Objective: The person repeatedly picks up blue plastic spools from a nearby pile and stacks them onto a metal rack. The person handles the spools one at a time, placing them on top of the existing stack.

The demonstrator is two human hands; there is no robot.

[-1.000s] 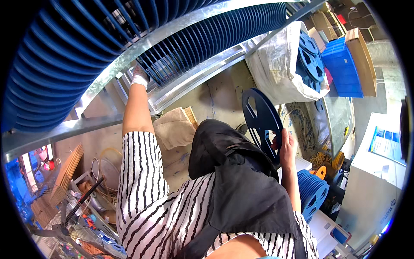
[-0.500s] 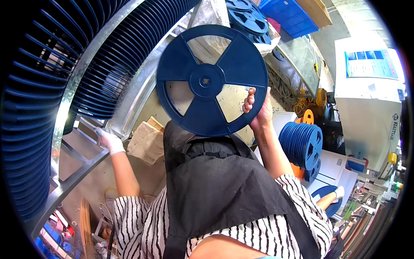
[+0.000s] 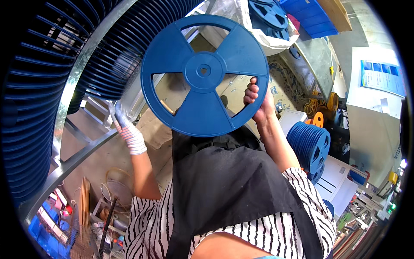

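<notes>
In front of my apron hangs a large round blue plastic reel flange [image 3: 202,113], with a small centre hole and three wedge-shaped windows. My bare right hand [image 3: 259,101] grips its right rim, the fingers curled through the right-hand window. My left hand [image 3: 127,130], in a white glove with greyish fingers, is off to the left beside a metal rack [image 3: 83,71]. Its fingers are stretched out and somewhat blurred, and no object shows clearly in them. Many dark blue flanges [image 3: 32,129] stand in close rows along that rack.
At the right, a stack of blue flanges [image 3: 307,144] lies near an orange reel [image 3: 318,119] and white cabinets. More blue flanges [image 3: 269,17] fill a white sack at the back, next to a blue crate [image 3: 308,17]. Brown cardboard [image 3: 155,129] lies on the floor below.
The flange has come up nearer and tilted, looking lighter now. My left hand has drawn back from the rack frame toward me, its fingers now pointing up. The view has shifted slightly.
</notes>
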